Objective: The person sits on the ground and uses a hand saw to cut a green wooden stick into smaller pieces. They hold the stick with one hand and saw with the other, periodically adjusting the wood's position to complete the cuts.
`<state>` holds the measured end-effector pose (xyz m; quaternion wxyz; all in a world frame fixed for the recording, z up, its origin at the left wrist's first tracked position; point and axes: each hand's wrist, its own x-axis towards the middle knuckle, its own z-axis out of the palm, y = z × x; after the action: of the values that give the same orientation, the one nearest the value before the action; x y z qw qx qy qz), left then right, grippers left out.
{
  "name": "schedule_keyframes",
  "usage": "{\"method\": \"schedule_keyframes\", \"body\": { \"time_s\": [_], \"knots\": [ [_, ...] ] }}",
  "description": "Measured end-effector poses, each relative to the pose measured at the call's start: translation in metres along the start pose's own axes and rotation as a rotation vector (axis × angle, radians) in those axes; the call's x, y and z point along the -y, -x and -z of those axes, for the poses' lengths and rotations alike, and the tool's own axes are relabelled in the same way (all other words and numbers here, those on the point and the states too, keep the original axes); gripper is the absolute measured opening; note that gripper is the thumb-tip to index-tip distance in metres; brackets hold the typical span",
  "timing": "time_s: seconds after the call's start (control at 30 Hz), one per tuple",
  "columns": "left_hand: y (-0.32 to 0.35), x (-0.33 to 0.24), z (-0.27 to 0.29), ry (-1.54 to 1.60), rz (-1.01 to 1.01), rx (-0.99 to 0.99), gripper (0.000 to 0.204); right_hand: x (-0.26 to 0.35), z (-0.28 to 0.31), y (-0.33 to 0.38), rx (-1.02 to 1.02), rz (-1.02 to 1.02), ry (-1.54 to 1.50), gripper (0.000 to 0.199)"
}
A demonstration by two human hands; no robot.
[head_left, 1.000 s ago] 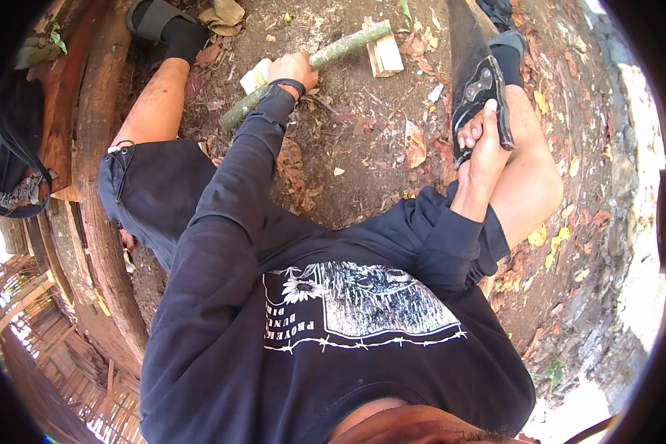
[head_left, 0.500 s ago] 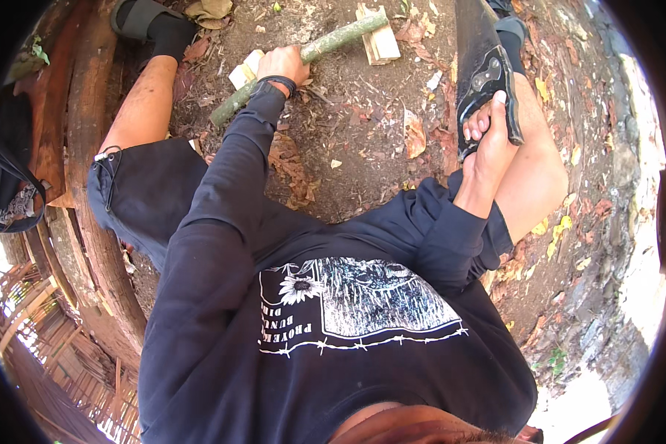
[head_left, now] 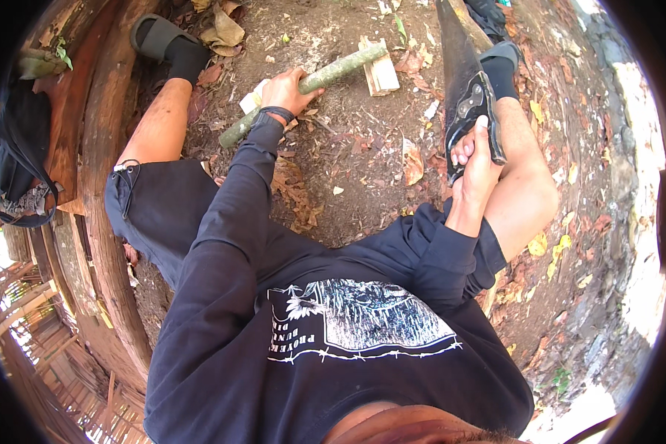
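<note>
A greenish, bark-covered branch (head_left: 344,68) lies slanted above the ground, its ends near two pale pieces of wood. My left hand (head_left: 288,92) is closed around it left of its middle, with a dark band at the wrist. One pale wood block (head_left: 381,76) sits under the branch's far right part; another pale piece (head_left: 253,98) shows beside my left hand, partly covered. In my right hand (head_left: 472,152) is the black handle of a handsaw (head_left: 462,63). The saw points away from me, along my right shin and apart from the branch, and its far end leaves the picture.
My bent legs frame the work on both sides. Dry leaves (head_left: 413,161) and wood chips litter the bare soil. Thick timber (head_left: 103,148) runs along the left, with a black bag (head_left: 22,148) beside it. Split bamboo strips (head_left: 52,355) lie at lower left.
The view has shifted, so the branch and blocks appear lower. My left hand stays on the branch, its fingertips now showing more on the near side. The saw remains in my right hand.
</note>
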<state>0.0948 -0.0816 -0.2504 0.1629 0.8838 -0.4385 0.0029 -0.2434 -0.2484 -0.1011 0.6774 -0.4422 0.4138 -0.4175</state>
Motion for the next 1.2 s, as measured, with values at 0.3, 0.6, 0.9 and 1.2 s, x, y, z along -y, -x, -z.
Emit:
{"method": "schedule_keyframes", "body": {
  "time_s": [0.3, 0.6, 0.9, 1.2],
  "knots": [
    [-0.016, 0.001, 0.001, -0.129, 0.187, 0.241, 0.055, -0.004, -0.003, 0.004, 0.022, 0.033, 0.067, 0.034],
    [-0.019, -0.004, 0.006, -0.094, 0.286, 0.207, 0.046, -0.026, -0.021, 0.05, 0.354, 0.105, 0.195, 0.029],
    [-0.009, -0.011, 0.003, -0.113, 0.301, 0.143, 0.048, -0.076, -0.044, 0.069, 0.456, -0.018, 0.274, 0.028],
    [-0.001, -0.01, -0.005, -0.097, 0.268, 0.064, 0.038, -0.097, -0.05, 0.067, 0.488, 0.033, 0.371, 0.028]
  ]
}}
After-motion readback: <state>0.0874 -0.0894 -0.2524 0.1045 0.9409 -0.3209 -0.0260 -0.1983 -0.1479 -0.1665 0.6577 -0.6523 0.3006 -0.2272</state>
